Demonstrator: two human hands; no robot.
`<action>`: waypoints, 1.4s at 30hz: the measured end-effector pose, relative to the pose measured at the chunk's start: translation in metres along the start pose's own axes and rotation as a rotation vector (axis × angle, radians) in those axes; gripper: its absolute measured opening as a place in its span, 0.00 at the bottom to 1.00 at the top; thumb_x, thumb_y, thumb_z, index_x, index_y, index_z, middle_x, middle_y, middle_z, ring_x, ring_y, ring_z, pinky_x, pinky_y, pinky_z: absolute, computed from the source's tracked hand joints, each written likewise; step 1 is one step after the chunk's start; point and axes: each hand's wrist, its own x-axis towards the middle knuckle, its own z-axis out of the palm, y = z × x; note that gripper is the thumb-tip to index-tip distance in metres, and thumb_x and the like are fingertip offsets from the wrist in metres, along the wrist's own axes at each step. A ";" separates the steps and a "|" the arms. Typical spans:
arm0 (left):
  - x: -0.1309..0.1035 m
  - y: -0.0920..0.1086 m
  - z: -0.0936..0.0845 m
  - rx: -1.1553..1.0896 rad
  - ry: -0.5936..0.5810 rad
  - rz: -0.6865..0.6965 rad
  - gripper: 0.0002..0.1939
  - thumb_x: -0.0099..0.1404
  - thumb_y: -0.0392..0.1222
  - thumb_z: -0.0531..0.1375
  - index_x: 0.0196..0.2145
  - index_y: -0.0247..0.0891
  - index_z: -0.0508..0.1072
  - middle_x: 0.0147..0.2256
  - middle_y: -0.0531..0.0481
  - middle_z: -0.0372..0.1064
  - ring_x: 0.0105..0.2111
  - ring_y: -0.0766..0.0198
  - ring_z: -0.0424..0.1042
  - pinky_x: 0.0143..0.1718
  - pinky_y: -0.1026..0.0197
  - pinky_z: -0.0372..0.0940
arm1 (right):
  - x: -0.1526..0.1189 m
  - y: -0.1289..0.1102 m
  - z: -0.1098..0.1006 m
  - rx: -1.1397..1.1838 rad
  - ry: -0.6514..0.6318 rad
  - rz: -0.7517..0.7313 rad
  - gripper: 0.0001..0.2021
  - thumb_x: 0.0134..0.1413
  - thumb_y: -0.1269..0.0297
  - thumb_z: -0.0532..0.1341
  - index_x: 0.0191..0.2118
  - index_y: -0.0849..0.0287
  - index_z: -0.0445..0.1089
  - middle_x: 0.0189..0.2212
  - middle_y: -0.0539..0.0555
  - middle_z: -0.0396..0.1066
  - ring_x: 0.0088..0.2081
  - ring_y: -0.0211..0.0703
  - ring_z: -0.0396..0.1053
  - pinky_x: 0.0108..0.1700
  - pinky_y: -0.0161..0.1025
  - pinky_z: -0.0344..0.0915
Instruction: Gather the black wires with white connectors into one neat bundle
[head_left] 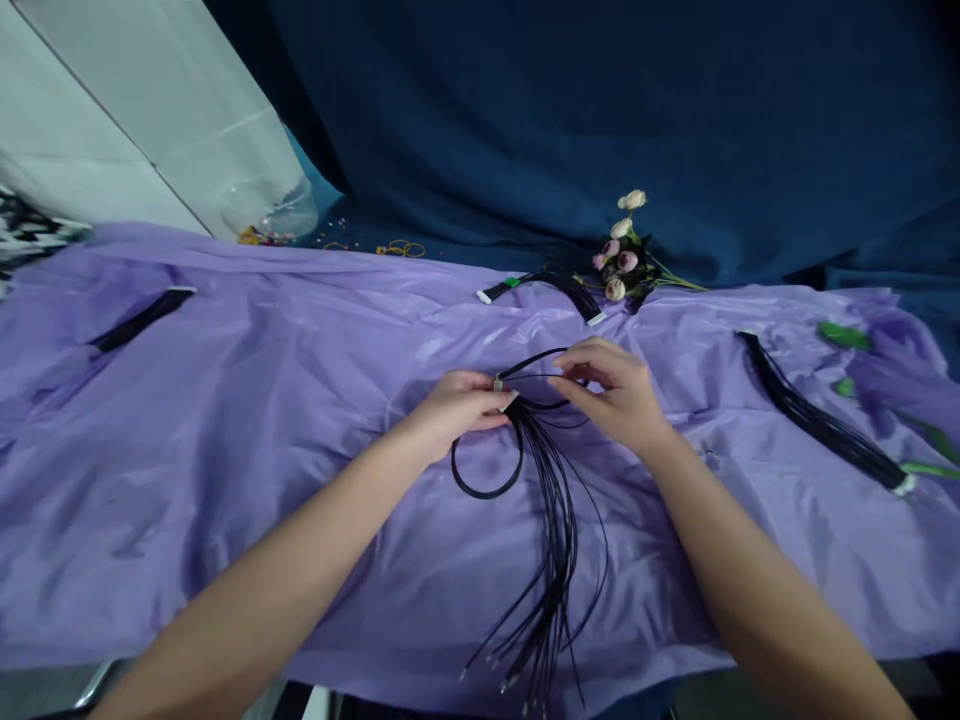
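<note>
A wire harness (551, 520) of many thin black wires fans down over the purple cloth towards the front edge, its loose ends showing small metal tips. My left hand (471, 408) is closed around its white connector (510, 402); a second small pale connector (498, 383) pokes out by the thumb. Below that hand hangs a black wire loop (487, 494). To the right, my right hand (611, 385) pinches a thin black wire (536, 377) that runs from the connectors. Its fingertips partly hide the wire.
Purple cloth (300, 400) covers the table. Other black wire bundles lie at the left (142, 320), the back (562, 285) and the right (825, 430). Artificial flowers (622, 250) and yellow rubber bands (403, 248) are at the back, near a clear plastic container (277, 210).
</note>
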 end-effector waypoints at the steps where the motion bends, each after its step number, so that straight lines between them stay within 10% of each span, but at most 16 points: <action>1: 0.000 0.001 -0.001 -0.013 0.011 -0.003 0.12 0.49 0.39 0.68 0.32 0.34 0.76 0.33 0.51 0.72 0.36 0.68 0.72 0.48 0.59 0.66 | 0.000 -0.003 -0.004 -0.048 0.055 -0.048 0.06 0.52 0.66 0.64 0.37 0.57 0.72 0.32 0.53 0.68 0.31 0.37 0.67 0.33 0.36 0.67; 7: 0.000 0.004 -0.003 -0.084 0.060 0.006 0.09 0.49 0.35 0.68 0.30 0.32 0.76 0.31 0.50 0.72 0.35 0.67 0.72 0.46 0.60 0.67 | -0.010 -0.034 -0.008 -0.144 -0.038 -0.291 0.07 0.54 0.75 0.60 0.37 0.56 0.70 0.30 0.52 0.71 0.32 0.36 0.69 0.34 0.33 0.67; 13: -0.002 0.010 -0.005 -0.121 0.024 -0.007 0.10 0.50 0.33 0.68 0.33 0.32 0.77 0.33 0.49 0.72 0.36 0.67 0.72 0.44 0.62 0.68 | -0.012 -0.030 0.002 -0.031 -0.243 -0.014 0.01 0.56 0.69 0.60 0.35 0.58 0.68 0.28 0.49 0.69 0.27 0.33 0.66 0.32 0.31 0.63; 21: -0.002 0.011 -0.008 -0.081 -0.072 -0.055 0.09 0.53 0.32 0.66 0.35 0.34 0.78 0.34 0.49 0.73 0.34 0.69 0.72 0.39 0.66 0.69 | -0.006 -0.021 -0.002 0.176 -0.261 0.210 0.02 0.53 0.68 0.61 0.31 0.60 0.68 0.27 0.49 0.70 0.30 0.34 0.67 0.35 0.31 0.63; 42: -0.004 0.013 -0.017 -0.047 -0.226 -0.034 0.16 0.47 0.36 0.70 0.37 0.37 0.78 0.32 0.49 0.74 0.33 0.67 0.73 0.36 0.65 0.70 | -0.008 -0.044 -0.008 0.162 -0.182 0.095 0.05 0.50 0.69 0.63 0.35 0.60 0.72 0.33 0.52 0.75 0.36 0.38 0.72 0.40 0.34 0.66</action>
